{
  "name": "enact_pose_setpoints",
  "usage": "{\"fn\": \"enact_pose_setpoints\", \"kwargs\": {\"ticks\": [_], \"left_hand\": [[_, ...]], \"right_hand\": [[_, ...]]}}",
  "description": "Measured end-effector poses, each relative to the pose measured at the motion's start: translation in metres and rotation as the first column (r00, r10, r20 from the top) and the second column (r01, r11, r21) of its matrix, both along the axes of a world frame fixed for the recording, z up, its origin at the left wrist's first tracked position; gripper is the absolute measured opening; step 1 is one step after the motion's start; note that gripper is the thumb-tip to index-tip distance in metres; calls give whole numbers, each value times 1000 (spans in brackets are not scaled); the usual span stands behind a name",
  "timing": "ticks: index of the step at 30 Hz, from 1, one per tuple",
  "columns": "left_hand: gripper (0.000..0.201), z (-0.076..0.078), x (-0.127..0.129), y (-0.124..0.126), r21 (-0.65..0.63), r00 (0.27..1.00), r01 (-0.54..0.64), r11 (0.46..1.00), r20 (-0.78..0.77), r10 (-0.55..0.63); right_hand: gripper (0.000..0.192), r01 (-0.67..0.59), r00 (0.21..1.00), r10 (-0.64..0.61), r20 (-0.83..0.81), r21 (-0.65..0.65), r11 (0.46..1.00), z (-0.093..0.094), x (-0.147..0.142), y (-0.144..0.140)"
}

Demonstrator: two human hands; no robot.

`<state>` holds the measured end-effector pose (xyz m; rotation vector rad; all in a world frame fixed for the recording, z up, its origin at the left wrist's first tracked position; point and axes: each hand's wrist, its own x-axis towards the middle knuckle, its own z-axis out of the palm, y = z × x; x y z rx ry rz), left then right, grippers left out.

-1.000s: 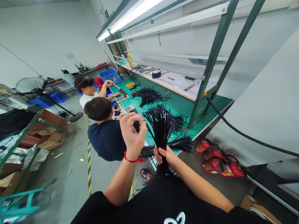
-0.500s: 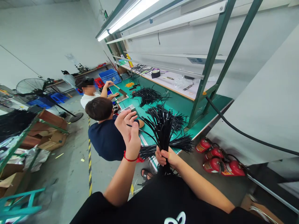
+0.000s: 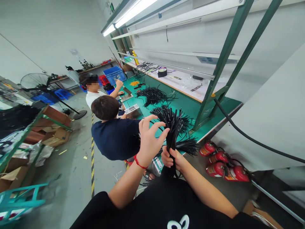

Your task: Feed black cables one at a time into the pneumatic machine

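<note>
Wrapped around a thick, upright sheaf of thin, glossy black strands (image 3: 172, 138), the right hand (image 3: 172, 158) grips it low, close to the person's black shirt (image 3: 147, 210), and the upper ends fan out above. Beside it, the left hand (image 3: 152, 136), with a red cord bracelet (image 3: 140, 163) at the wrist, has its fingers parted and curved, with a wide gap to the thumb; its fingertips reach the sheaf's left edge, though contact cannot be told. Beyond, on the green-topped workbench (image 3: 183, 101), lie heaps of black strands (image 3: 152, 95). Near its far end stands a rectangular blue plastic crate (image 3: 122, 75), contents unclear, its pale label (image 3: 117, 77) unreadable. Near right, an uncovered brown cardboard box (image 3: 249, 206) holds slim white lengths (image 3: 263, 218). On the left, brown cardboard boxes (image 3: 58, 136) sit by a green metal rack (image 3: 14, 149), their insides unclear. Labels on the red fire extinguishers (image 3: 217, 156) at right are too blurred to read; a white looped print (image 3: 184, 221) on the shirt shows only partly.
</note>
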<state>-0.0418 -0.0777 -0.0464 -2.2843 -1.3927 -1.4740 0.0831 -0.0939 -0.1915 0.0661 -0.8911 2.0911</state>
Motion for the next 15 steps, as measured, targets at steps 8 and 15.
{"fn": "enact_pose_setpoints", "kwargs": {"ticks": [8,15], "left_hand": [[9,5,-8,10,-71,961,94,993,266,-72],[7,20,-10,20,52,929,67,996,360,-81]], "right_hand": [[53,21,999,-22,44,19,1000,-4,3,3],[51,43,997,-44,69,22,999,-7,5,5]]}}
